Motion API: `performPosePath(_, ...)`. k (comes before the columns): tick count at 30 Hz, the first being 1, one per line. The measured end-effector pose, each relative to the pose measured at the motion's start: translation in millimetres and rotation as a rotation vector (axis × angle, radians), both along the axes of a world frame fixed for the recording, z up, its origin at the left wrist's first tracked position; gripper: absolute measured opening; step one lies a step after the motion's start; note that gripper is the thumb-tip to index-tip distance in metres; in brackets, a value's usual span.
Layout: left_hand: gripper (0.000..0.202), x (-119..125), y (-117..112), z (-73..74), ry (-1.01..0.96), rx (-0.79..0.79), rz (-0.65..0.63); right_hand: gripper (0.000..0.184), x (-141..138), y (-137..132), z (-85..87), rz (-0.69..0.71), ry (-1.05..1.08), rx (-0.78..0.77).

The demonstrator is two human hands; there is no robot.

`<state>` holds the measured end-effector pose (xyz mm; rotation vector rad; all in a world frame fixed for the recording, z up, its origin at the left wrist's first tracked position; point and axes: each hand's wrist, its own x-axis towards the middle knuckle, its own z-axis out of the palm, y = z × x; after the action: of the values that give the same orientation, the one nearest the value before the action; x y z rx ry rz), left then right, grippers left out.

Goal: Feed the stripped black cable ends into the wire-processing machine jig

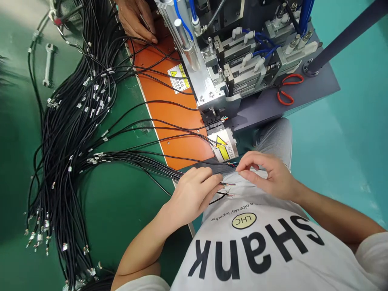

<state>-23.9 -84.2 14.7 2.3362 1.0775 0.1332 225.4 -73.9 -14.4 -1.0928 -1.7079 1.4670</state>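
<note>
My left hand [197, 192] is closed around several black cables [151, 158] that run in from the left. Their stripped ends, with thin coloured wires [230, 195], stick out past its fingers over my white shirt. Thumb and forefinger of my right hand [266, 174] come together in a pinch, right beside the coloured wire tips [233, 164] of one cable. Whether anything sits between those fingertips is too small to make out. Just beyond both hands is a white machine part [228, 151] with a yellow arrow label, with further cables lying across it.
A thick bundle of black cables [60, 137] with silvery ends covers the green table [121, 226], near a wrench [48, 64]. Another person's hand [136, 20] rests by the orange plate [182, 121]. Red-handled scissors [287, 89] lie beside the pneumatic machine [209, 87].
</note>
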Motion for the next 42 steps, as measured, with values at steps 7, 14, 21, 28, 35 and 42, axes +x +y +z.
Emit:
performPosePath(7,0.018,5,-1,-6.3,-0.195,0.136,0.072,0.015,-11,-4,2.1,0.019,-0.092,0.231)
performPosePath(14,0.012,15,2,-2.3,-0.222,0.111,0.12,0.005,-22,-2,5.6,-0.043,-0.06,0.184)
performPosePath(21,0.009,15,0,-5.7,-0.342,0.024,0.273,0.012,-19,1,6.9,-0.187,0.055,-0.161)
performPosePath(28,0.008,16,1,-3.0,-0.362,0.023,0.333,0.01,-23,5,7.0,-0.143,0.096,-0.213)
performPosePath(35,0.004,21,-4,-5.5,-0.363,0.044,0.418,0.008,-29,-3,-0.7,-0.2,-0.154,0.417)
performPosePath(42,0.005,21,-6,-10.3,-0.449,0.055,0.487,0.011,-25,-1,-6.2,-0.162,-0.146,0.525)
